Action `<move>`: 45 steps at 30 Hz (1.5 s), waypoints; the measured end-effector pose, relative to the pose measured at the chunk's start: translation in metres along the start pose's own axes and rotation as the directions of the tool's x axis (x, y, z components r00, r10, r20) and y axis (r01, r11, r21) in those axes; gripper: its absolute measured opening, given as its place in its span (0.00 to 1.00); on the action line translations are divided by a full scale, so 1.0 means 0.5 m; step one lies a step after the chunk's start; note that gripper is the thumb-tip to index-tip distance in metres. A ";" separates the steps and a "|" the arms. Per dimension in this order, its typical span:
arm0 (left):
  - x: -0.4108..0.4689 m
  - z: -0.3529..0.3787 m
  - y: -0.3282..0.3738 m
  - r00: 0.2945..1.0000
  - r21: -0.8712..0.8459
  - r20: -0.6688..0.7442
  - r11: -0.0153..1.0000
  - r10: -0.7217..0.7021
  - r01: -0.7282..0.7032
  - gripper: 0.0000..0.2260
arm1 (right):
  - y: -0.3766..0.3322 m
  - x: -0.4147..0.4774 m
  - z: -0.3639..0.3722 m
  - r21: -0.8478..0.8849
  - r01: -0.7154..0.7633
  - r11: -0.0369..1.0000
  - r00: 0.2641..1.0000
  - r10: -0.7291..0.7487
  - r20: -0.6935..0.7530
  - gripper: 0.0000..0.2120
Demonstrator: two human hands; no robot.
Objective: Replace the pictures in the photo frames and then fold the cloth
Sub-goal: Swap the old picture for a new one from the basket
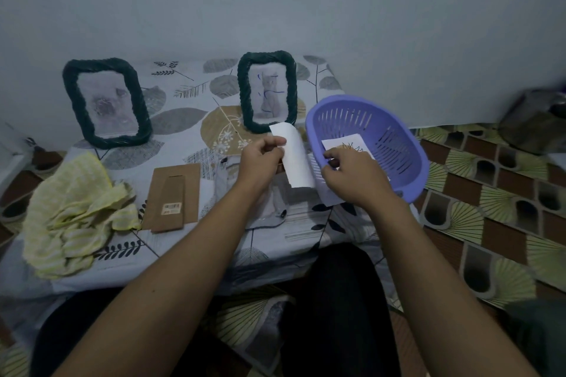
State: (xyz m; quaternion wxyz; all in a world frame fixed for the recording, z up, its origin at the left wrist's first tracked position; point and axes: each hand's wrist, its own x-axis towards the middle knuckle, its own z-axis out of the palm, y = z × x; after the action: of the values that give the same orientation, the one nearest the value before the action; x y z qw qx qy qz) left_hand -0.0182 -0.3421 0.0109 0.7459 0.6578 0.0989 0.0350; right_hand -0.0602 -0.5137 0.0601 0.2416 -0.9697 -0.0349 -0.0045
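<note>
Two dark green braided photo frames stand against the wall: the left frame (107, 102) shows a faint picture, the right frame (267, 91) a cat picture. My left hand (262, 159) pinches a curled white paper (295, 159) in front of the right frame. My right hand (355, 176) grips another white sheet (347, 147) with a drawing, at the rim of the purple basket (407, 162). A crumpled yellow cloth (73, 217) lies at the table's left. A brown cardboard frame backing (173, 196) lies flat beside it. A third frame, lying flat under my hands, is mostly hidden.
The low table (190, 242) carries a leaf-patterned cover and abuts the grey wall. Patterned floor tiles (490, 217) spread to the right. A dark metallic object (536, 122) sits on the floor at far right. My dark-trousered knees are under the table's front edge.
</note>
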 end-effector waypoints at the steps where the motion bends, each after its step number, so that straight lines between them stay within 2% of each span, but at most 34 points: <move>1: 0.002 0.006 -0.007 1.000 -0.018 -0.014 0.999 -0.028 0.028 0.08 | 0.001 0.000 -0.001 0.000 0.004 1.000 1.000 -0.004 -0.002 0.16; 3: 0.004 0.010 -0.021 0.999 0.025 -0.038 0.999 -0.037 0.038 0.06 | 0.001 0.001 -0.003 -0.002 0.014 1.000 1.000 -0.014 -0.002 0.15; 6: 0.010 0.007 -0.034 0.998 0.301 -0.056 0.953 0.039 -0.021 0.09 | 0.000 0.004 -0.006 0.001 0.018 1.000 1.000 -0.018 0.003 0.15; 8: 0.011 0.008 -0.032 0.996 0.400 -0.063 0.916 0.065 -0.034 0.10 | -0.002 0.005 -0.005 -0.013 0.021 1.000 1.000 -0.021 0.008 0.15; 12: 0.015 0.018 -0.035 0.996 0.352 -0.048 0.935 0.075 -0.053 0.11 | -0.006 0.006 -0.002 -0.026 0.014 1.000 1.000 -0.013 0.021 0.16; 16: 0.015 0.030 -0.040 0.995 0.166 -0.089 0.986 0.041 -0.025 0.11 | -0.001 0.012 -0.002 -0.032 0.007 0.999 1.000 -0.007 0.007 0.15; 20: 0.016 0.045 -0.054 0.994 -0.014 -0.070 0.997 -0.082 0.081 0.11 | 0.000 0.018 -0.005 -0.033 0.000 0.999 1.000 -0.001 -0.012 0.14; 23: 0.012 0.061 -0.065 0.983 0.003 -0.002 0.983 -0.184 0.184 0.09 | 0.001 0.018 -0.006 -0.048 0.003 0.999 1.000 -0.003 -0.017 0.14; 26: 0.005 0.072 -0.062 0.970 0.096 0.078 0.970 -0.231 0.223 0.11 | 0.001 0.015 -0.003 -0.051 0.009 0.999 1.000 -0.008 0.003 0.15; 31: 0.003 0.073 -0.040 0.974 0.369 0.140 0.923 -0.176 0.114 0.07 | 0.002 0.012 0.007 -0.040 0.026 0.999 0.999 -0.024 0.037 0.18; 36: -0.004 0.074 -0.010 0.993 0.509 0.069 0.860 -0.094 0.046 0.10 | 0.002 0.013 0.012 -0.028 0.022 0.999 0.998 -0.020 0.052 0.18; 40: 0.003 0.069 -0.012 0.998 0.500 0.022 0.865 -0.063 0.044 0.13 | 0.002 0.013 0.009 -0.016 0.015 1.000 0.998 -0.014 0.059 0.18; 45: 0.009 0.057 -0.012 0.997 0.374 0.021 0.925 -0.080 0.067 0.06 | 0.002 0.011 0.000 0.051 -0.008 0.999 0.996 0.004 0.084 0.17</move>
State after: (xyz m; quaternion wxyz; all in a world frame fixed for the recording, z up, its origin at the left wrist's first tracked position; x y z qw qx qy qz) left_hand -0.0085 -0.3699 0.0080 0.6098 0.7838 0.1150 -0.0240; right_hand -0.0547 -0.5143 0.0596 0.2646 -0.9627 -0.0423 0.0379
